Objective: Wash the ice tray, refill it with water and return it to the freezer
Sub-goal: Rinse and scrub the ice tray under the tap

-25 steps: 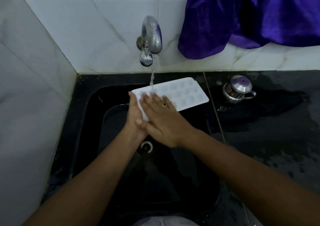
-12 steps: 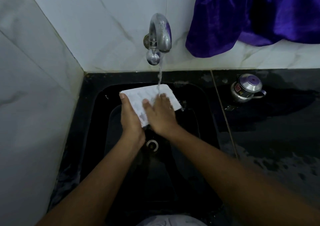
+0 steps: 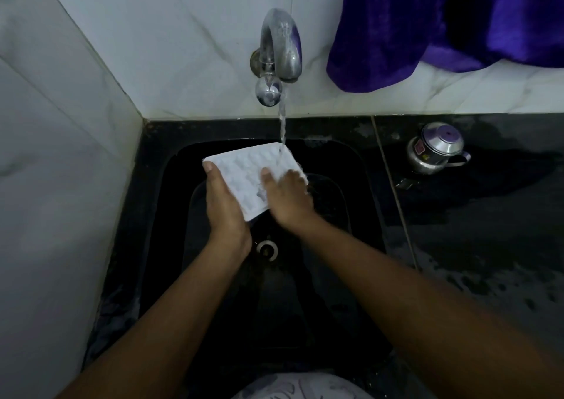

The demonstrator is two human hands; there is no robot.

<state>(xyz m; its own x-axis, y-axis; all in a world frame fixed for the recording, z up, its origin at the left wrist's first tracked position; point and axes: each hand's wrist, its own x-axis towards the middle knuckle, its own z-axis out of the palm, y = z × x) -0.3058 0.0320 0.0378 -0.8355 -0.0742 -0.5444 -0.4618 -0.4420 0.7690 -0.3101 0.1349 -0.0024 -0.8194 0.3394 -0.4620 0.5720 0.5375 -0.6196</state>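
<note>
A white plastic ice tray [image 3: 244, 169] with several moulded cells is held tilted over the black sink [image 3: 152, 185], under a thin stream of water from the steel tap [image 3: 280, 47]. My left hand [image 3: 224, 203] grips the tray's left edge, thumb along the rim. My right hand [image 3: 288, 198] grips the tray's right side, thumb on its top face and fingers wrapped over the far edge. Water strikes the tray's far right corner.
The sink drain [image 3: 267, 249] lies below the hands. A small steel lidded pot [image 3: 435, 146] stands on the wet black counter [image 3: 488, 246] at the right. A purple cloth [image 3: 442, 23] hangs over the white marble wall behind. A marble wall closes the left side.
The tray was turned from lying lengthwise to the right to a steeper tilt between both hands. My right hand moved from flat on its near end to its right side.
</note>
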